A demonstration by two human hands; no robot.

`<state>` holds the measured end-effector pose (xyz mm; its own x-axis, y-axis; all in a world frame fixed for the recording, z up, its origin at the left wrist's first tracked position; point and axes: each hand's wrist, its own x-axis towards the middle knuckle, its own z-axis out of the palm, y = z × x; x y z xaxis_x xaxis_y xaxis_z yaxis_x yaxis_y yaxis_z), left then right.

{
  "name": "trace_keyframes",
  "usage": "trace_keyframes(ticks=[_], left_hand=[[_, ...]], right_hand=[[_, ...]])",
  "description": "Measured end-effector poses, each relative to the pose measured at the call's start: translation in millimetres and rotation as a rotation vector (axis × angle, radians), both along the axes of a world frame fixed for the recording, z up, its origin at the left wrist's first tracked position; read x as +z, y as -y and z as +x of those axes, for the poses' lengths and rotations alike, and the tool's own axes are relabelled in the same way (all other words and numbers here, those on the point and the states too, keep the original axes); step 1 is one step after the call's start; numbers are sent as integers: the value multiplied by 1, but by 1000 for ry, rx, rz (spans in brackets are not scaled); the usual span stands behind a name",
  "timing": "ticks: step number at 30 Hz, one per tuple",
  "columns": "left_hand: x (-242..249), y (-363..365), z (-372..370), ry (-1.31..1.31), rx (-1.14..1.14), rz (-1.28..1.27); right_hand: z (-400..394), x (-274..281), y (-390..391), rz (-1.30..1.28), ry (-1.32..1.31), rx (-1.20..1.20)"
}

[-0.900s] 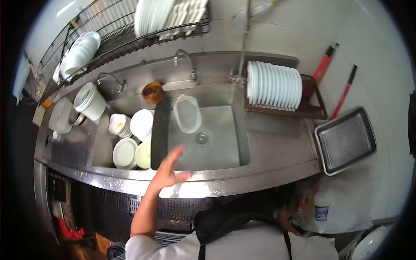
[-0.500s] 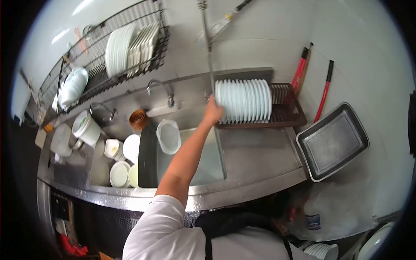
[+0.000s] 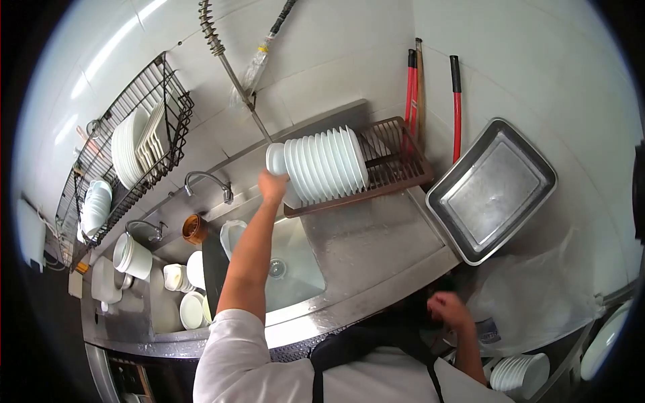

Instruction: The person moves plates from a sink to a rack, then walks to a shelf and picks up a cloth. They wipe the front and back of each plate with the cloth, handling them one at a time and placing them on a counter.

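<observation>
White plates (image 3: 326, 164) stand on their edges in a row in the brown plastic rack (image 3: 418, 176), at the back of the steel table (image 3: 376, 248). I think the slots keep them from falling flat, and standing up lets water drip off. They fill the left and middle, and the slots at the right end show bare.

My left hand (image 3: 272, 187) reaches over the sink (image 3: 295, 290) to the left end of the row. It touches the low edge of a round white dish (image 3: 275, 158). I can't tell if that is a bowl or a plate. My fingers are partly hidden, so I can't tell how far open they are or if they grip it.

My right hand (image 3: 449, 309) is down by the front of the table, away from the plates. Its fingers look curled in, but I can't tell how tightly. I see nothing in it.

A clear tub (image 3: 232, 235) sits in the sink, partly behind my arm. Bowls (image 3: 191, 310) are piled in the left basin, maybe to save room. The metal tray (image 3: 494, 191) leans at the right.
</observation>
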<state>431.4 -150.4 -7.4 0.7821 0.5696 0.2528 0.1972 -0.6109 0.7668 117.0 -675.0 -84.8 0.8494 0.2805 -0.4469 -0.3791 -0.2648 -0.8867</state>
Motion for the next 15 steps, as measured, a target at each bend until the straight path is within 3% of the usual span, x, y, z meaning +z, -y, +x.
trace_keyframes(ticks=[3, 6, 8, 11, 13, 15], left_hand=[[42, -1, -30, 44, 30, -36], [87, 2, -88, 168, -15, -57], [113, 16, -135, 253, -39, -12], [137, 41, -211, 264, -160, 82], [128, 56, -253, 161, -256, 140], [102, 64, -283, 72, -428, 253]], right_hand=[[86, 83, -54, 210, 310, 42], [193, 74, -123, 338, 584, -129], [263, 73, -171, -29, 913, -289], [340, 56, -223, -405, 1134, -190], [359, 67, -239, -479, 988, -53], [375, 59, -248, -412, 1070, -106]])
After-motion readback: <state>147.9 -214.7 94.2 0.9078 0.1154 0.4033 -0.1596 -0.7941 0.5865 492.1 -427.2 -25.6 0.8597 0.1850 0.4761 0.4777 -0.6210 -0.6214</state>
